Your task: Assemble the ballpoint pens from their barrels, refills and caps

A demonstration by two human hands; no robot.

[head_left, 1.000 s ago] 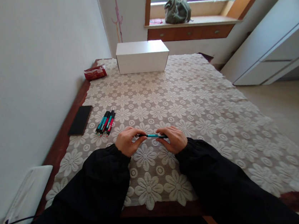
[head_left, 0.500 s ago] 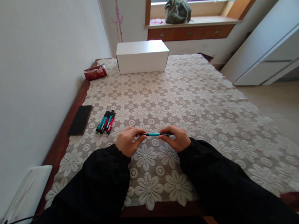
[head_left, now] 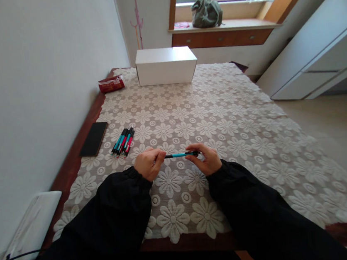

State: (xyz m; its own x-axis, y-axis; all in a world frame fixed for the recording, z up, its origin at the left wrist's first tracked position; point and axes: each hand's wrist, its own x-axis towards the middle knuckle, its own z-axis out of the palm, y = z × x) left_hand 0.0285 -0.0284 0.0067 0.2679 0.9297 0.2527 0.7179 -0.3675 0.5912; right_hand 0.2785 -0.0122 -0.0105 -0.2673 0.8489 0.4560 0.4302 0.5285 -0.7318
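A pen (head_left: 178, 155) with a teal barrel and black ends lies level between my two hands, just above the tablecloth. My left hand (head_left: 149, 163) pinches its left end between thumb and fingers, which hide the tip. At the other end, my right hand (head_left: 205, 159) grips the black part with thumb and forefinger. Several more pens (head_left: 123, 142), teal and black or red and black, lie side by side on the cloth, up and to the left of my left hand.
A black phone-like slab (head_left: 93, 139) lies by the table's left edge. Farther back are a red packet (head_left: 111, 84) and a white box (head_left: 167, 71). A white power-strip-like object (head_left: 36, 229) with black cables sits at lower left. The flowered tablecloth (head_left: 221, 112) covers the table.
My left hand has shifted slightly left along the pen and its fingers have closed more over the end. More of the pen's left part shows. The right hand has barely moved.
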